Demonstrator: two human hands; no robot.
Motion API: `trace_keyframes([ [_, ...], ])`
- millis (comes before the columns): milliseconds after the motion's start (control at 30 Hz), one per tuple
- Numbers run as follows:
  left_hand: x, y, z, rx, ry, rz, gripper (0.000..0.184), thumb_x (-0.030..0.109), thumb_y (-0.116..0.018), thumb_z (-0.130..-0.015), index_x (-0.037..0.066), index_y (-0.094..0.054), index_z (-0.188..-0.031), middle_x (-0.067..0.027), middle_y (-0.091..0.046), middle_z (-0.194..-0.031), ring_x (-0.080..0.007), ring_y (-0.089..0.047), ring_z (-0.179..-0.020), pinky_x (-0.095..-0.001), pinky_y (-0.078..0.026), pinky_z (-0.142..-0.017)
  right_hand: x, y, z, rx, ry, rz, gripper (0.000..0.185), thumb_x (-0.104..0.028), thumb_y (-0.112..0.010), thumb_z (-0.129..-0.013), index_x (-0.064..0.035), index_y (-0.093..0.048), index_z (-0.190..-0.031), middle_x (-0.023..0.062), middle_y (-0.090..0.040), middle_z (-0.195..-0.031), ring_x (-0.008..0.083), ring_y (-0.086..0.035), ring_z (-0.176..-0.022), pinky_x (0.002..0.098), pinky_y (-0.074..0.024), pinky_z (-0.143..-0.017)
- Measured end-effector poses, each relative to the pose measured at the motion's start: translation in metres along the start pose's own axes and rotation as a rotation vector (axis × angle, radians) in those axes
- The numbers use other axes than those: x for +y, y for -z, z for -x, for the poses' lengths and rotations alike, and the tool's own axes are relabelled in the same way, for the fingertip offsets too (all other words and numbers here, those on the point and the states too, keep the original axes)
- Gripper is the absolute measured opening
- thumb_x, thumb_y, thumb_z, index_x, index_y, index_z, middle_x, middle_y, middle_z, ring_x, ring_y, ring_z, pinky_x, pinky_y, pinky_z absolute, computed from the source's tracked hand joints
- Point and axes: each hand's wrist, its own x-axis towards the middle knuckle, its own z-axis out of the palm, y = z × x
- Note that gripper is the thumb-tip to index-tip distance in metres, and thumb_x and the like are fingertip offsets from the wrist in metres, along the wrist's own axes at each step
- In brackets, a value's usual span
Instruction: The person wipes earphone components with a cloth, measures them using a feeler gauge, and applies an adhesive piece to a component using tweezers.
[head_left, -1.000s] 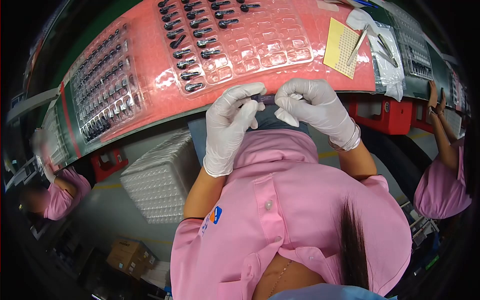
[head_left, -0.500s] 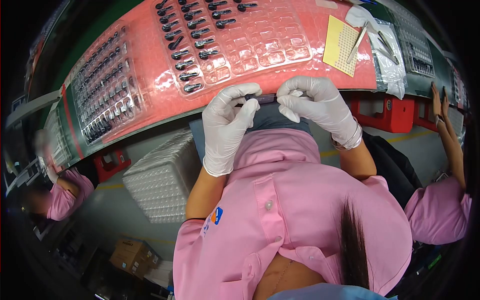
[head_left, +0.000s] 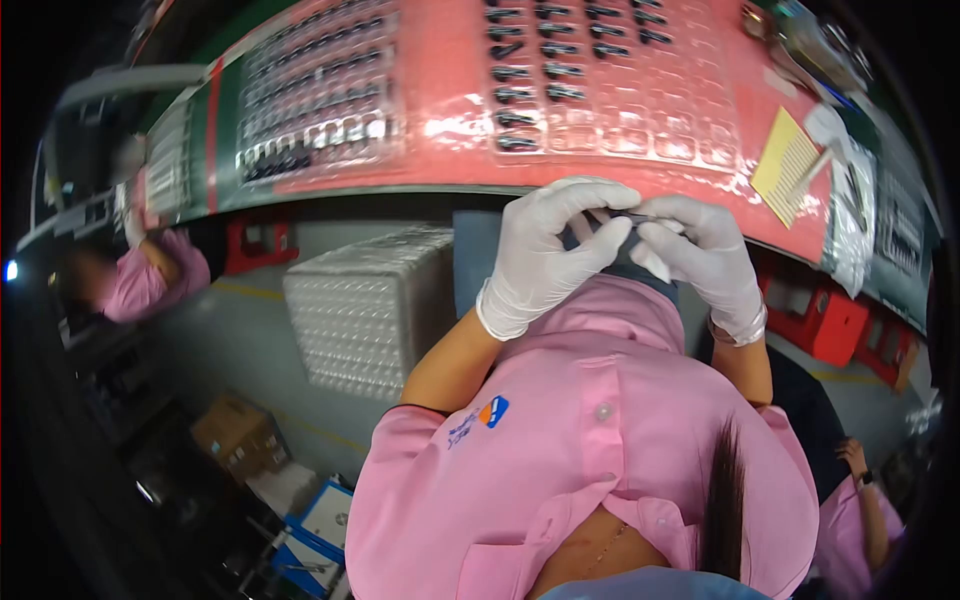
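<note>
White gloves cover both hands, which meet just in front of the table's edge. My left hand [head_left: 560, 245] is closed, thumb and fingers pinching a small dark part [head_left: 632, 216]. Against the other side of this part, my right hand [head_left: 705, 255] has its fingers pressed together; whatever it grips is hidden by the fingertips. Beyond the hands, a clear tray [head_left: 640, 145] on the red mat holds rows of black pieces [head_left: 516, 120], with unfilled pockets at its right side.
Another filled tray [head_left: 320, 90] lies at the left. Tweezers [head_left: 812, 175] rest by a yellow sticker sheet [head_left: 785, 165] on the right. Stacked clear trays [head_left: 350, 325] stand on the floor beside a carton [head_left: 238, 435]. Co-workers sit at both sides, one sleeve [head_left: 845, 540] at lower right.
The view has turned, so the table scene sits further right. My hands have come together at the dark part; before, they were apart with it in my left hand.
</note>
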Motion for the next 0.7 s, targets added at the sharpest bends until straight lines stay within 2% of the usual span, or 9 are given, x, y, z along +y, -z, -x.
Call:
trace_keyframes([
  [67,0.001,0.013,0.005,0.005,0.123,0.147,0.026,-0.005,-0.066,-0.083,0.000,-0.065,-0.109,-0.0068,-0.067,-0.103,-0.0081,-0.063,-0.080,-0.0193,-0.048,-0.062,-0.001,-0.001,0.003,0.070,-0.113,-0.077,0.021,-0.006,-0.060,-0.092,0.0002,-0.063,-0.113,0.0009,-0.065,-0.075,0.0007,-0.048,-0.058,0.0169,-0.0315,-0.048],
  [133,0.005,0.026,0.006,0.018,0.171,0.216,0.027,-0.005,-0.066,-0.084,0.000,-0.064,-0.110,-0.0080,-0.067,-0.106,-0.0099,-0.065,-0.084,-0.0201,-0.050,-0.064,0.000,0.003,0.001,0.090,-0.062,-0.019,0.021,-0.007,-0.060,-0.093,-0.0006,-0.063,-0.112,0.0011,-0.066,-0.076,0.0005,-0.047,-0.057,0.0168,-0.0306,-0.047],
  [200,0.019,0.052,0.008,0.335,0.168,0.330,0.027,-0.001,-0.072,-0.082,0.002,-0.065,-0.107,-0.0037,-0.068,-0.094,-0.0061,-0.061,-0.074,-0.0196,-0.049,-0.059,0.004,0.010,0.002,0.183,0.024,0.077,0.020,-0.009,-0.059,-0.094,-0.0021,-0.064,-0.112,0.0017,-0.067,-0.078,0.0001,-0.045,-0.056,0.0165,-0.0289,-0.046],
  [267,0.019,0.085,0.010,0.579,0.132,0.162,0.028,0.001,-0.073,-0.082,0.001,-0.062,-0.108,-0.0039,-0.067,-0.096,-0.0062,-0.062,-0.075,-0.0193,-0.050,-0.061,0.007,0.025,0.005,0.260,0.068,0.126,0.020,-0.009,-0.059,-0.094,-0.0021,-0.063,-0.112,0.0021,-0.067,-0.079,0.0002,-0.045,-0.056,0.0160,-0.0287,-0.047],
  [333,0.013,0.125,0.011,0.714,0.102,-0.005,0.024,0.003,-0.073,-0.084,0.000,-0.064,-0.106,-0.0043,-0.067,-0.099,-0.0054,-0.060,-0.072,-0.0186,-0.049,-0.059,0.012,0.046,0.006,0.338,0.114,0.173,0.019,-0.010,-0.059,-0.094,-0.0021,-0.063,-0.111,0.0025,-0.067,-0.080,0.0003,-0.044,-0.056,0.0155,-0.0286,-0.048],
  [400,-0.004,0.160,0.012,0.750,0.067,-0.126,0.024,0.004,-0.074,-0.083,0.001,-0.065,-0.105,-0.0052,-0.067,-0.099,-0.0080,-0.061,-0.075,-0.0214,-0.050,-0.063,0.018,0.070,0.007,0.482,0.246,0.265,0.019,-0.012,-0.059,-0.095,-0.0014,-0.063,-0.111,0.0008,-0.063,-0.078,0.0008,-0.044,-0.058,0.0155,-0.0286,-0.050],
  [467,-0.018,0.184,0.005,0.780,0.030,-0.243,0.023,0.006,-0.074,-0.082,0.002,-0.067,-0.104,-0.0061,-0.068,-0.099,-0.0105,-0.062,-0.078,-0.0242,-0.051,-0.067,0.016,0.082,0.009,0.523,0.251,0.301,0.020,-0.013,-0.060,-0.096,-0.0011,-0.063,-0.111,0.0001,-0.061,-0.077,0.0012,-0.044,-0.059,0.0156,-0.0291,-0.051],
  [567,-0.032,0.204,-0.010,0.710,-0.330,-0.888,0.026,0.009,-0.078,-0.078,0.006,-0.070,-0.103,-0.0071,-0.067,-0.102,-0.0183,-0.061,-0.093,-0.0315,-0.049,-0.078,0.015,0.098,0.010,0.619,0.252,0.369,0.021,-0.015,-0.060,-0.096,-0.0005,-0.063,-0.111,-0.0013,-0.057,-0.075,0.0020,-0.045,-0.060,0.0158,-0.0301,-0.053],
  [700,-0.038,0.202,-0.012,0.710,-0.292,-1.138,0.032,0.011,-0.080,-0.074,0.009,-0.069,-0.105,-0.0073,-0.065,-0.107,-0.0245,-0.055,-0.106,-0.0363,-0.045,-0.088,0.031,0.125,0.006,0.684,0.251,0.260,0.024,-0.017,-0.062,-0.096,0.0004,-0.063,-0.111,-0.0015,-0.057,-0.077,0.0024,-0.048,-0.064,0.0150,-0.0333,-0.056],
])
